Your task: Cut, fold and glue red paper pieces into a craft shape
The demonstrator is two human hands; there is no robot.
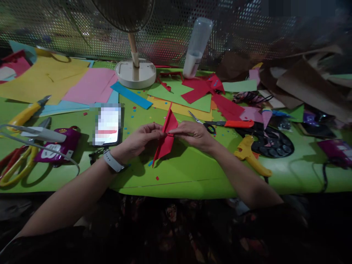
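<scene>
A folded piece of red paper (pixel 168 145) is held upright over the green table, pinched at its narrow middle. On its left side, the thumb and fingers of my left hand (pixel 141 138) close on it. From the right, my right hand (pixel 194 135) pinches the same spot with its fingertips. The paper spreads above and below the fingers, and its lower tip comes near the table. Small scissors (pixel 205 124) and an orange-handled cutter (pixel 233 124) lie just beyond my right hand. A phone (pixel 108 124) with a lit screen lies beside my left hand.
A fan base (pixel 135 73) and a clear bottle (pixel 196 49) stand at the back. Colored paper sheets (pixel 90 86) cover the far left. A yellow glue gun (pixel 251 156) and black palette (pixel 275 141) lie right; yellow-handled shears (pixel 20 168) and a purple box (pixel 59 145) lie left.
</scene>
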